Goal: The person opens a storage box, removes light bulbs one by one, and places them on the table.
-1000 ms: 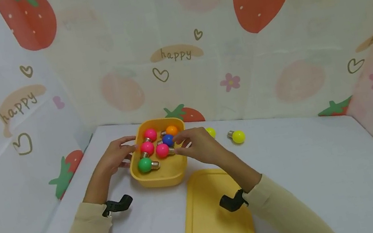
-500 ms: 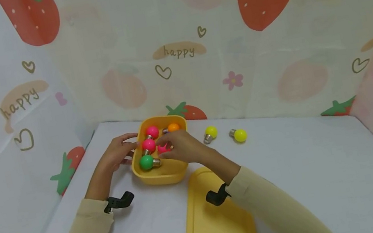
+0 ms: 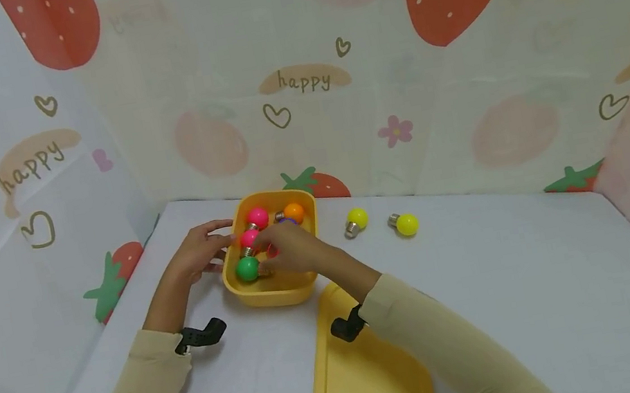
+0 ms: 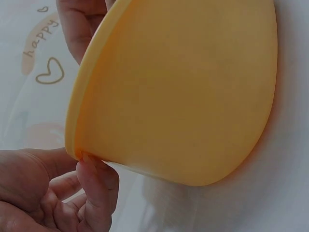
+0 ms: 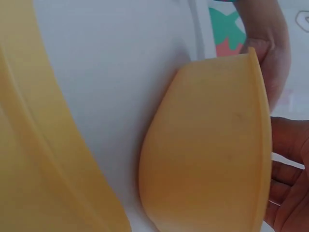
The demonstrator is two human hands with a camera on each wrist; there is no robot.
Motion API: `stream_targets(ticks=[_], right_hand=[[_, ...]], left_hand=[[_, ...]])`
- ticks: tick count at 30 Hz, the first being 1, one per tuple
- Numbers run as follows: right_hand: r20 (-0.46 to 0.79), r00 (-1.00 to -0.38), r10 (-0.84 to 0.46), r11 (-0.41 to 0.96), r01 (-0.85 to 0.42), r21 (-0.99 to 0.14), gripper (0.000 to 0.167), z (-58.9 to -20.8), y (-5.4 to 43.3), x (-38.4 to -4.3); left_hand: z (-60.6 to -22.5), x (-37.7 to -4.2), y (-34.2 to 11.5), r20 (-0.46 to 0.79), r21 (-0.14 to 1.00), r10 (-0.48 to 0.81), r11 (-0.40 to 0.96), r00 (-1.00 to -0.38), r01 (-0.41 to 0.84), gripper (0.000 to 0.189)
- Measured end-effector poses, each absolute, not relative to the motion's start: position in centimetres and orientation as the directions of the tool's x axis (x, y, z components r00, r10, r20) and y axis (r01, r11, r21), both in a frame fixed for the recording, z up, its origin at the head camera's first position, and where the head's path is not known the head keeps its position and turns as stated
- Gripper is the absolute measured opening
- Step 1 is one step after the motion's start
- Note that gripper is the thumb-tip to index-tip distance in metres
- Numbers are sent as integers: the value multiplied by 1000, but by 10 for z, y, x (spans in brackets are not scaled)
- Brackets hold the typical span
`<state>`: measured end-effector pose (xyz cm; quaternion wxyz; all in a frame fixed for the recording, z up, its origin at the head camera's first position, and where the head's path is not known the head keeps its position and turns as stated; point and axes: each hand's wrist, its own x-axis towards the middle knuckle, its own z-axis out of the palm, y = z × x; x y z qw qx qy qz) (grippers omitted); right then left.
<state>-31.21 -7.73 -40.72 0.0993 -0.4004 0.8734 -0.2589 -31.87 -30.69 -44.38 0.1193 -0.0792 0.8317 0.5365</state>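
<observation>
L hand [image 3: 196, 252] pinching yellow tub [image 3: 273, 299] at L edge, same as 1 s ago. R hand [image 3: 292, 246] now further L, over tub, fingertips nr green bulb [image 3: 248, 269] base; can't tell if gripping. Yellow bulb [image 3: 359, 218] R of tub, part-hidden 1 s ago, now clear.

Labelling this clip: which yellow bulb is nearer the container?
In the head view, the left yellow bulb; the right yellow bulb lies farther from the container.
</observation>
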Motion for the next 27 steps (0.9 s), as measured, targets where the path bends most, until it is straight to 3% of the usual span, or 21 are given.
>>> stream_targets(ticks=[14, 27], right_hand=[[-4, -667, -745, 560, -622, -547, 35, -422, -94, -308], [-7, -664, -748, 599, -670, -438, 37, -431, -102, -304]], left_hand=[[-442, -317, -307, -277, 879, -4, 403, -961, -255, 58], [-446, -319, -308, -277, 879, -9, 401, -961, -257, 60]])
